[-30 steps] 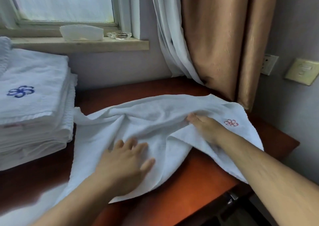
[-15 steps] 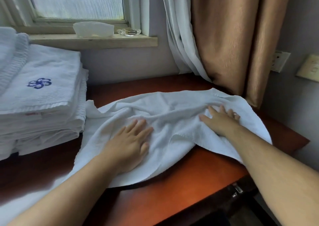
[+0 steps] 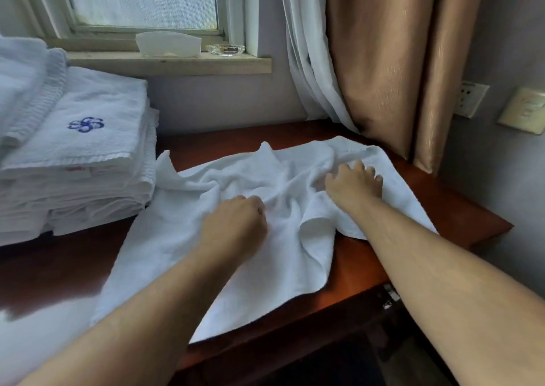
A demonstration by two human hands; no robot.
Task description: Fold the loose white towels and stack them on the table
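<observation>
A loose white towel point(image 3: 182, 255) lies crumpled across the red-brown table point(image 3: 436, 205), its near edge hanging past the table's front. My left hand point(image 3: 236, 226) sits on its middle with the fingers curled down into the cloth, gripping it. Farther right, my right hand point(image 3: 354, 185) claws a bunch of the same towel, its fingertips bent over the cloth. Raised folds stand between the two hands. At the left a tall stack of folded white towels point(image 3: 73, 161) stands on the table; the top one carries a blue flower mark.
Behind the table run a window sill point(image 3: 177, 64) with a white holder point(image 3: 168, 43) and a glass dish point(image 3: 225, 49). Tan and white curtains point(image 3: 383, 61) hang at the back right corner. A wall socket point(image 3: 472, 99) and a switch point(image 3: 525, 111) are on the right. More white cloth point(image 3: 29, 341) lies at lower left.
Both hands went from lying flat on the towel to curling their fingers into it. The cloth between them has bunched up, and the towel's red mark is no longer visible.
</observation>
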